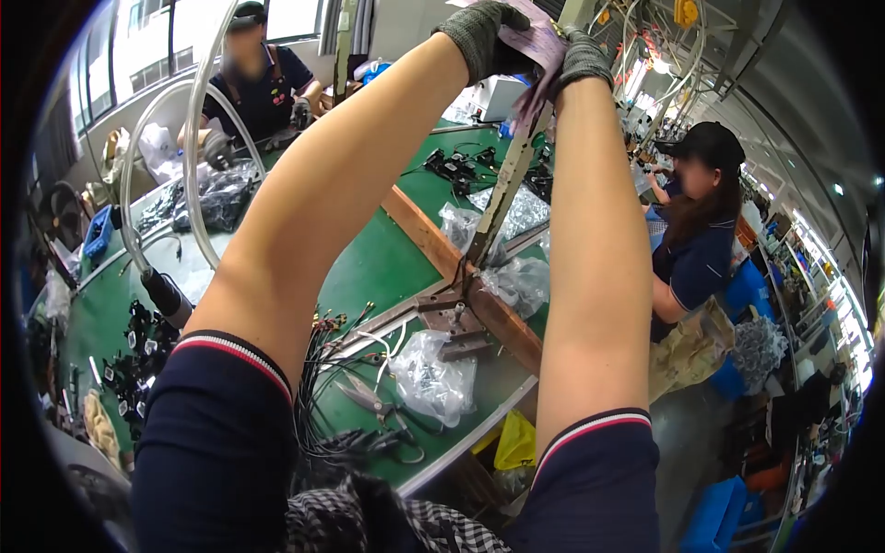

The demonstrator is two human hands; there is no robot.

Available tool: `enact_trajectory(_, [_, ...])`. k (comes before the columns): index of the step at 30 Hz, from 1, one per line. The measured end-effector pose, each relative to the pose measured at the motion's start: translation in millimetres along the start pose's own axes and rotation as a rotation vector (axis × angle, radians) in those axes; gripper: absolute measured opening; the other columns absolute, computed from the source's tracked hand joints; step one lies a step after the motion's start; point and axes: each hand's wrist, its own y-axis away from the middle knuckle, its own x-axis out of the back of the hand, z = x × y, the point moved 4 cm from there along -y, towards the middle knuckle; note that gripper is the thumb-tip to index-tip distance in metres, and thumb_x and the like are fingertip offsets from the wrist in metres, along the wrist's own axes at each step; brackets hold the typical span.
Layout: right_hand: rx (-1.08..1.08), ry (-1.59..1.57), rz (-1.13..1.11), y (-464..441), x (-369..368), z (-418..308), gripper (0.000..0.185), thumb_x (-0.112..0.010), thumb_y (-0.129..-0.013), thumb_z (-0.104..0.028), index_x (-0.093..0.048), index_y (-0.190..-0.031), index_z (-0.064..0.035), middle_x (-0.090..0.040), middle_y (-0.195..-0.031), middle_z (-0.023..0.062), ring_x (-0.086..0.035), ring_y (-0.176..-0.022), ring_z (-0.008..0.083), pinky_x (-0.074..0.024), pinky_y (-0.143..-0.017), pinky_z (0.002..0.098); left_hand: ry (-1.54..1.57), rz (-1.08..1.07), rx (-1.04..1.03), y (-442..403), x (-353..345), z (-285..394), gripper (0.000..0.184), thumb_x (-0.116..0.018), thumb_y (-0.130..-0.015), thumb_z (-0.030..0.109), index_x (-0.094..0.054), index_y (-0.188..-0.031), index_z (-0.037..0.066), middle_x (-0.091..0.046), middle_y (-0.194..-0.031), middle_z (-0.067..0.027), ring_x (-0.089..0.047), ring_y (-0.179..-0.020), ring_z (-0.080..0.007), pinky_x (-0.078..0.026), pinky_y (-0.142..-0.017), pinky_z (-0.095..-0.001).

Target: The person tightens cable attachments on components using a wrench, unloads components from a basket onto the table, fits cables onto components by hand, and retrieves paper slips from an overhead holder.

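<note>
Both my arms reach up to the top of the view, and grey work gloves cover my hands. My left hand is closed on a crumpled pink sheet that looks like thin printed paper. From the other side, my right hand grips the same sheet, its fingers partly hidden behind it. The sheet hangs in front of a worn, cream-painted metal post and partly covers it; whether they touch I cannot tell.
On the green worktable lie scissors, black cables, a clear plastic bag and black parts. A clear hose arches at left. One co-worker sits across; another person is at right.
</note>
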Motion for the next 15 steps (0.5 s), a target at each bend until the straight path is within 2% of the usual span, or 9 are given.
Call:
enact_trajectory(3, [-0.037, -0.027, -0.012, -9.5, -21.1, -2.5, 0.052, -0.066, -0.077, -0.039, -0.058, -0.112, -0.0017, -0.062, -0.102, 0.0154, -0.061, -0.085, 0.026, -0.048, -0.078, 0.0387, -0.457, -0.283, -0.693, 2.9, 24.5, 9.2, 0.026, -0.059, -0.077, 0.017, -0.055, -0.097, 0.001, -0.06, -0.091, -0.014, -0.06, -0.082, -0.0313, -0.054, -0.071, -0.0426])
enact_trajectory(4, [-0.032, -0.062, -0.027, -0.8, -39.8, -11.9, 0.051, -0.066, -0.077, -0.04, -0.058, -0.111, -0.0021, -0.062, -0.101, 0.0151, -0.061, -0.084, 0.0257, -0.0486, -0.076, 0.0386, -0.458, -0.279, -0.692, -1.1, 32.5, 10.8, 0.026, -0.059, -0.077, 0.017, -0.055, -0.097, 0.001, -0.06, -0.091, -0.014, -0.06, -0.082, -0.0313, -0.054, -0.071, -0.0426])
enact_trajectory(7, [-0.017, -0.163, -0.071, 59.6, -4.5, 0.5, 0.051, -0.065, -0.077, -0.044, -0.058, -0.107, -0.0034, -0.063, -0.097, 0.0144, -0.062, -0.082, 0.0251, -0.0502, -0.071, 0.0385, -0.064, -0.215, -0.268, -30.3, 59.8, 17.9, 0.027, -0.062, -0.077, 0.02, -0.056, -0.098, 0.004, -0.06, -0.096, -0.0131, -0.06, -0.085, -0.0309, -0.055, -0.072, -0.0416])
enact_trajectory(10, [-0.007, -0.251, -0.108, 92.6, -8.5, -10.0, 0.051, -0.064, -0.077, -0.048, -0.059, -0.103, -0.0047, -0.064, -0.093, 0.0137, -0.063, -0.08, 0.0244, -0.0518, -0.065, 0.0384, 0.057, -0.298, -0.288, -59.7, 95.5, 15.8, 0.028, -0.065, -0.076, 0.02, -0.057, -0.1, 0.009, -0.056, -0.105, -0.0137, -0.058, -0.091, -0.0319, -0.054, -0.075, -0.0446])
enact_trajectory(12, [-0.003, -0.309, -0.14, 122.9, 2.8, -12.2, 0.051, -0.063, -0.077, -0.051, -0.06, -0.101, -0.0056, -0.065, -0.09, 0.0132, -0.064, -0.078, 0.024, -0.0529, -0.062, 0.0384, 0.121, -0.331, -0.303, -43.3, 100.8, 12.4, 0.029, -0.067, -0.075, 0.02, -0.057, -0.101, 0.012, -0.055, -0.109, -0.014, -0.057, -0.094, -0.0325, -0.053, -0.077, -0.0461])
enact_trajectory(14, [-0.01, -0.33, -0.171, 151.2, 4.2, -17.7, 0.051, -0.063, -0.077, -0.052, -0.06, -0.1, -0.006, -0.065, -0.089, 0.0129, -0.064, -0.078, 0.0238, -0.0534, -0.06, 0.0383, 0.003, -0.121, -0.428, 39.3, 78.5, -0.1, 0.021, -0.064, -0.078, 0.011, -0.06, -0.098, 0.007, -0.061, -0.095, -0.0123, -0.061, -0.088, -0.0246, -0.055, -0.074, -0.0384])
enact_trajectory(15, [-0.099, -0.164, -0.28, 166.7, 12.2, -18.1, 0.053, -0.062, -0.077, -0.054, -0.06, -0.101, -0.0068, -0.065, -0.088, 0.0114, -0.065, -0.074, 0.0225, -0.0534, -0.055, 0.0356, -0.058, -0.009, -0.491, 75.9, 71.9, -7.2, 0.017, -0.062, -0.079, 0.006, -0.061, -0.096, 0.005, -0.065, -0.088, -0.0115, -0.064, -0.084, -0.0206, -0.056, -0.073, -0.0346])
